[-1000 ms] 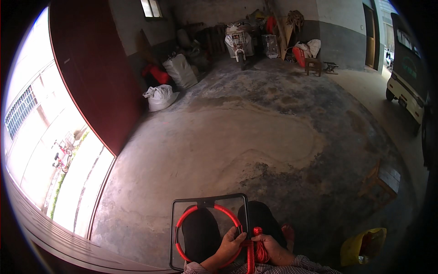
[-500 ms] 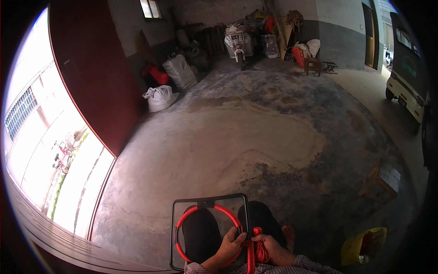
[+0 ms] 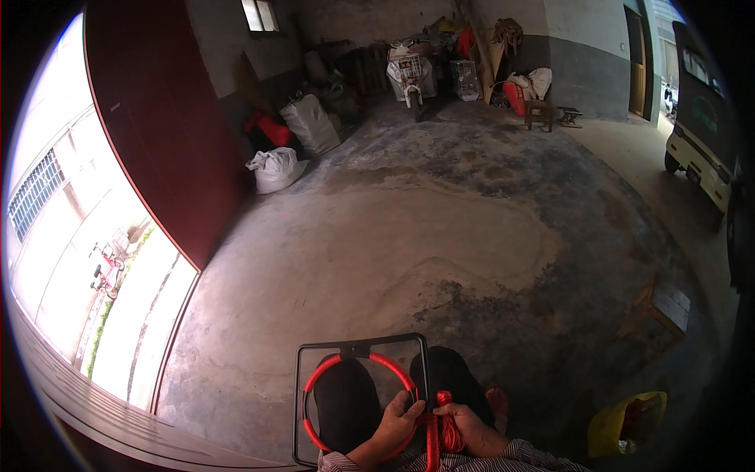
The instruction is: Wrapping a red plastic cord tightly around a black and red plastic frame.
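Observation:
A black square metal frame [image 3: 297, 393] rests upright against my lap, with a round ring [image 3: 318, 380] fixed inside it. Red cord is wrapped around much of the ring, and black gaps show between the wrapped stretches. My left hand [image 3: 393, 429] is closed on the ring's right side, thumb up, beside the frame's right bar. Just right of that bar, my right hand [image 3: 478, 434] grips a bundle of red cord [image 3: 451, 435]. A red-wrapped length runs down between the two hands. My fingertips partly hide where cord and frame meet.
A yellow bag [image 3: 609, 429] stands at lower right, below a wooden stool [image 3: 664, 311]. White sacks [image 3: 275, 171] lie by the dark red door [image 3: 157, 134] on the left. At the back are a motorbike [image 3: 409, 75] and a small stool [image 3: 539, 114]; a vehicle [image 3: 700, 134] is at far right.

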`<action>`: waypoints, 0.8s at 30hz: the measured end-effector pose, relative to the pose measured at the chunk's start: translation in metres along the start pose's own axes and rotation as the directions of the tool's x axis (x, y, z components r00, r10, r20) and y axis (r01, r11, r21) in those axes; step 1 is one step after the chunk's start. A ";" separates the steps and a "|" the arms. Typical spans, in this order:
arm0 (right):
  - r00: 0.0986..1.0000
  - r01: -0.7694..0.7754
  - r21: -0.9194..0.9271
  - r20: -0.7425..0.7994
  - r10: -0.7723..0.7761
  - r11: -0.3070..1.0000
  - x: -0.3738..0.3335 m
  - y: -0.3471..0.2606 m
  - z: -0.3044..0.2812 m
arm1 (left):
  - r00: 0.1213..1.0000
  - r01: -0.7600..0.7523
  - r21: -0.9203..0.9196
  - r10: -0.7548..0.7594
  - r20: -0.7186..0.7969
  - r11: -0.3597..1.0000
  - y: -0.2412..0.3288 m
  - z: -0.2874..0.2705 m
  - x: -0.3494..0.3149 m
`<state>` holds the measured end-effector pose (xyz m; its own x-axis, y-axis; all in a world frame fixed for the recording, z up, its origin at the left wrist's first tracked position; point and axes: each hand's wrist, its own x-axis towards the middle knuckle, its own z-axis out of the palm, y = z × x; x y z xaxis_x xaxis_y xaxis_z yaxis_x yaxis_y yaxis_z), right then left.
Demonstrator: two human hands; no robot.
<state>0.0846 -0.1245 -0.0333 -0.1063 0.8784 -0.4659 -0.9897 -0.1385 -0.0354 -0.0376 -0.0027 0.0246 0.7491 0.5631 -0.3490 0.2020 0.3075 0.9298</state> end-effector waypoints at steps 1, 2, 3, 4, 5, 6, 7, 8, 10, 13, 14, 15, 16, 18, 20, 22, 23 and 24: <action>1.000 0.000 0.000 0.000 0.000 1.000 0.000 0.000 0.001 | 1.000 0.000 0.000 0.000 0.000 1.000 -0.001 -0.001 0.000; 1.000 -0.004 -0.003 -0.009 0.004 1.000 -0.001 -0.001 0.003 | 1.000 -0.004 0.008 0.004 0.006 1.000 -0.002 -0.002 0.001; 1.000 -0.008 -0.005 -0.017 0.008 1.000 -0.002 0.000 0.005 | 1.000 -0.008 0.016 0.008 0.012 1.000 -0.004 -0.003 0.001; 1.000 -0.010 -0.005 -0.017 0.010 1.000 -0.002 0.000 0.007 | 1.000 -0.008 0.016 0.008 0.011 1.000 -0.006 -0.004 0.002; 1.000 -0.006 -0.009 -0.030 0.006 1.000 -0.003 0.000 0.009 | 1.000 -0.010 -0.008 0.010 0.014 1.000 -0.009 -0.005 0.003; 0.999 0.000 -0.010 -0.045 -0.001 1.000 -0.004 0.000 0.010 | 1.000 -0.009 -0.030 0.010 0.021 0.999 -0.008 -0.004 0.003; 0.999 0.002 -0.008 -0.046 -0.003 1.000 -0.005 0.000 0.010 | 1.000 -0.008 -0.030 0.008 0.024 1.000 -0.005 -0.003 0.002; 0.999 0.006 -0.014 -0.051 -0.007 1.000 -0.005 0.000 0.010 | 1.000 -0.003 -0.004 0.003 0.026 1.000 -0.002 -0.001 0.001; 0.998 0.007 -0.023 -0.056 -0.008 1.000 -0.005 0.000 0.011 | 1.000 -0.001 0.020 0.000 0.026 1.000 0.001 -0.001 0.000; 0.998 -0.002 -0.026 -0.070 0.000 1.000 -0.006 0.001 0.014 | 0.999 -0.008 -0.027 0.008 0.031 1.000 -0.004 -0.002 0.001; 0.998 -0.003 -0.023 -0.067 0.001 1.000 -0.008 0.001 0.017 | 0.999 -0.010 -0.044 0.012 0.036 0.999 -0.007 -0.003 0.002; 0.998 -0.004 -0.020 -0.064 0.002 1.000 -0.009 0.001 0.018 | 0.999 -0.013 -0.061 0.015 0.041 0.998 -0.008 -0.004 0.003; 0.998 -0.004 -0.020 -0.064 0.002 1.000 -0.009 0.001 0.018 | 0.999 -0.013 -0.061 0.016 0.041 0.998 -0.010 -0.004 0.004; 0.999 0.011 -0.037 -0.050 -0.012 0.999 -0.009 0.001 0.018 | 0.999 -0.030 -0.060 0.033 0.043 0.998 -0.012 -0.004 0.005; 0.999 0.012 -0.050 -0.052 -0.015 0.999 -0.007 0.000 0.015 | 0.999 -0.021 -0.069 0.024 0.044 0.997 -0.010 -0.004 0.004; 0.998 0.013 -0.062 -0.055 -0.016 0.998 -0.007 0.000 0.014 | 0.999 -0.011 -0.077 0.014 0.043 0.997 -0.009 -0.003 0.004; 0.999 0.006 -0.048 -0.045 -0.008 0.999 -0.007 0.000 0.015 | 0.999 -0.010 -0.082 0.014 0.043 0.997 -0.008 -0.003 0.004; 0.999 -0.001 -0.034 -0.036 0.000 0.999 -0.007 0.000 0.016 | 0.999 -0.010 -0.087 0.014 0.043 0.996 -0.007 -0.002 0.003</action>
<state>0.0842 -0.1236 -0.0162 -0.1027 0.8617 -0.4970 -0.9858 -0.1550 -0.0651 -0.0379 -0.0013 0.0167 0.7782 0.5338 -0.3309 0.1386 0.3679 0.9195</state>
